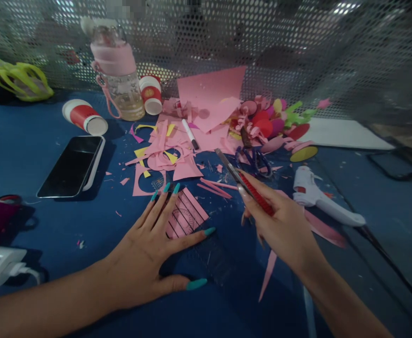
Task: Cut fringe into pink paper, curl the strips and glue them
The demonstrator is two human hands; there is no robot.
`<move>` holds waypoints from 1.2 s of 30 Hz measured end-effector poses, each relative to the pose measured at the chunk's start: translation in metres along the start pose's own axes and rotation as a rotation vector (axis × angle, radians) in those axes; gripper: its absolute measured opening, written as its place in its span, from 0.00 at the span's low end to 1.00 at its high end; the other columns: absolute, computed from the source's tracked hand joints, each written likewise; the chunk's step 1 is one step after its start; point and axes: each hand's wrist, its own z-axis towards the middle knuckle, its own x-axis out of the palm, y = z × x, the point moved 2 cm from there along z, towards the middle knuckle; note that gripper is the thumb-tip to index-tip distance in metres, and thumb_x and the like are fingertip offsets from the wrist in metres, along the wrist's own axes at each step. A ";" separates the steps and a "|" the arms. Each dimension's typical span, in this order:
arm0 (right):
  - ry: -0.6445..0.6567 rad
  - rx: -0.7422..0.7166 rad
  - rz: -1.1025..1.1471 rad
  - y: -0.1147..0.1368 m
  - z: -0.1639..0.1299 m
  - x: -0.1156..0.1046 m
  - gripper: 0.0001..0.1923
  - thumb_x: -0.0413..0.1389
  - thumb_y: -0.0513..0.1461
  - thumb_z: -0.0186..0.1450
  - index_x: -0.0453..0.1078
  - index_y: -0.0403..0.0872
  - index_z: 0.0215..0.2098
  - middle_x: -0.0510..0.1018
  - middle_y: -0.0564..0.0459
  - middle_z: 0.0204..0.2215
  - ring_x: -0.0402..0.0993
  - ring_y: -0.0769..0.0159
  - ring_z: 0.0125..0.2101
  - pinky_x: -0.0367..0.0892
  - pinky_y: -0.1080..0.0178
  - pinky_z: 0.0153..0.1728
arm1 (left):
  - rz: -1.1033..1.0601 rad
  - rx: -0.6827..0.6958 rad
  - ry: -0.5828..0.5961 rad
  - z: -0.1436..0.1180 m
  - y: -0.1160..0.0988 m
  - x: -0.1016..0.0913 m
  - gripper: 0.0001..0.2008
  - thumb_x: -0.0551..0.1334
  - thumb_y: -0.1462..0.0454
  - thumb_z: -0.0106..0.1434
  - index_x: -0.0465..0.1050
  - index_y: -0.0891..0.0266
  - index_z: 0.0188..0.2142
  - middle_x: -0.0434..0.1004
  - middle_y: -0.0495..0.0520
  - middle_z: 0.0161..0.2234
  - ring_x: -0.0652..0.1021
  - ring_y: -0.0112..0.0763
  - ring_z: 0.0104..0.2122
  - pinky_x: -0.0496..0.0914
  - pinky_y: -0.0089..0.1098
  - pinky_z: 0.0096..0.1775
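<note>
The left hand (pixel 146 256) lies flat and wide open at lower centre, teal nails fanned out, fingertips pressing a small pink paper rectangle (pixel 186 213) ruled with dark lines, with a clear plastic ruler (pixel 209 249) on the blue tabletop (pixel 33 155) touching the same spot. The right hand (pixel 279 220) is just right of centre, fingers curled tight around a red-handled craft knife (pixel 243 180), its thin grey metal blade angled up toward the middle of the frame. Above them, a ragged heap of pink and yellow paper scraps (pixel 167 152), curls and strips, with a white marker (pixel 190 134) lying on it and a big smooth pink sheet (pixel 211 91) propped behind. To the right of that, a cluster of glossy paper discs and curls (pixel 272 122), and blue-handled scissors (pixel 255 157) below it. A white glue gun (pixel 318 197) lies at centre right. At left, a dark glassy phone (pixel 72 166), a tipped red-and-white paper cup (pixel 84 117), and a clear bottle with a pink sleeve (pixel 116 75) against the perforated metal screen (pixel 297 51).
</note>
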 end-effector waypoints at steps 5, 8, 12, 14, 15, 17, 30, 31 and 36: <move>0.007 -0.007 0.004 0.000 0.000 0.000 0.24 0.50 0.42 0.61 0.58 0.51 0.56 0.70 0.60 0.13 0.58 0.76 0.06 0.60 0.72 0.07 | 0.004 -0.009 0.026 0.000 -0.001 -0.002 0.32 0.53 0.45 0.54 0.48 0.41 0.57 0.22 0.47 0.62 0.43 0.59 0.59 0.49 0.56 0.54; 0.009 -0.004 0.012 0.000 0.000 0.000 0.24 0.50 0.42 0.61 0.58 0.52 0.56 0.70 0.60 0.13 0.59 0.76 0.06 0.59 0.72 0.06 | 0.007 -0.007 0.018 -0.001 0.000 0.000 0.33 0.53 0.45 0.54 0.47 0.41 0.58 0.22 0.47 0.62 0.42 0.59 0.59 0.48 0.57 0.53; 0.008 0.005 0.008 -0.001 0.000 0.001 0.24 0.50 0.43 0.61 0.58 0.53 0.56 0.70 0.60 0.13 0.58 0.77 0.06 0.59 0.73 0.06 | 0.001 -0.002 0.009 -0.001 0.001 0.003 0.33 0.53 0.44 0.53 0.47 0.40 0.57 0.20 0.47 0.62 0.42 0.61 0.59 0.48 0.58 0.53; 0.004 0.005 -0.004 -0.001 0.000 0.000 0.24 0.50 0.43 0.61 0.58 0.53 0.56 0.70 0.60 0.13 0.59 0.77 0.06 0.59 0.73 0.06 | 0.000 -0.012 0.025 0.000 0.001 0.002 0.32 0.53 0.44 0.53 0.47 0.40 0.57 0.19 0.47 0.62 0.42 0.61 0.59 0.48 0.58 0.53; 0.005 0.006 -0.007 -0.001 0.000 0.001 0.24 0.50 0.43 0.61 0.58 0.53 0.56 0.70 0.60 0.13 0.59 0.77 0.06 0.59 0.73 0.06 | -0.001 -0.017 0.031 0.000 0.001 0.001 0.32 0.53 0.44 0.54 0.48 0.40 0.57 0.19 0.47 0.62 0.42 0.61 0.59 0.48 0.57 0.53; 0.011 0.008 -0.002 -0.001 0.000 0.001 0.24 0.50 0.43 0.62 0.58 0.54 0.56 0.70 0.60 0.13 0.59 0.77 0.06 0.58 0.73 0.06 | -0.002 -0.025 0.038 0.000 0.000 -0.001 0.32 0.53 0.44 0.54 0.48 0.40 0.57 0.19 0.47 0.62 0.43 0.60 0.59 0.49 0.57 0.53; 0.037 0.037 0.078 0.000 -0.003 0.003 0.23 0.50 0.43 0.61 0.58 0.55 0.56 0.69 0.61 0.14 0.57 0.78 0.05 0.56 0.74 0.05 | 0.003 -0.029 0.021 0.000 -0.001 -0.001 0.32 0.53 0.45 0.54 0.47 0.39 0.57 0.23 0.45 0.62 0.42 0.59 0.59 0.50 0.57 0.53; 0.042 0.045 0.085 0.001 -0.003 0.003 0.23 0.50 0.43 0.61 0.58 0.55 0.56 0.68 0.61 0.14 0.57 0.78 0.06 0.55 0.74 0.05 | 0.004 -0.025 0.016 0.000 0.000 -0.001 0.32 0.53 0.44 0.53 0.47 0.39 0.57 0.23 0.45 0.62 0.42 0.60 0.59 0.49 0.57 0.53; 0.116 0.070 0.136 0.009 -0.009 0.004 0.24 0.50 0.42 0.61 0.59 0.51 0.56 0.67 0.60 0.16 0.54 0.79 0.07 0.53 0.73 0.05 | 0.004 -0.011 0.005 0.000 0.000 0.000 0.33 0.54 0.44 0.53 0.48 0.40 0.57 0.24 0.45 0.63 0.43 0.58 0.59 0.49 0.56 0.53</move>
